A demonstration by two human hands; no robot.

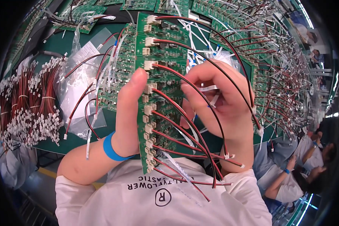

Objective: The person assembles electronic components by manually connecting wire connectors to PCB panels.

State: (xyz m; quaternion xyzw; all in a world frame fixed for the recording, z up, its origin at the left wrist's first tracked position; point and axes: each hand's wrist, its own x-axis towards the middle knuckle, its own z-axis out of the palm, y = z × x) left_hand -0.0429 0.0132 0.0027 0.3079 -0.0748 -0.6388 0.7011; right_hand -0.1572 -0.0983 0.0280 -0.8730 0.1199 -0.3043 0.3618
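My left hand (128, 109) grips a green circuit board panel (142, 49) by its edge, the thumb on the near rim and the other fingers hidden behind it. The panel stands tilted upright in front of my chest. Along its edge sits a row of white connectors (149, 66), and several red-and-black wire leads (211, 51) arch from them to the right. My right hand (218, 98) is closed beside the panel's component side, its thumb and index finger pinched together. A short white flat cable (209, 88) shows between its fingers. A blue wrist strap (110, 147) circles my left wrist.
Bundles of red-and-black leads (23, 94) lie at the left of the green table (58, 148). Next to them are a clear plastic bag (77, 75) and another board (120, 71). Wired boards (269, 75) crowd the right side. Other people (290, 165) sit at the far right.
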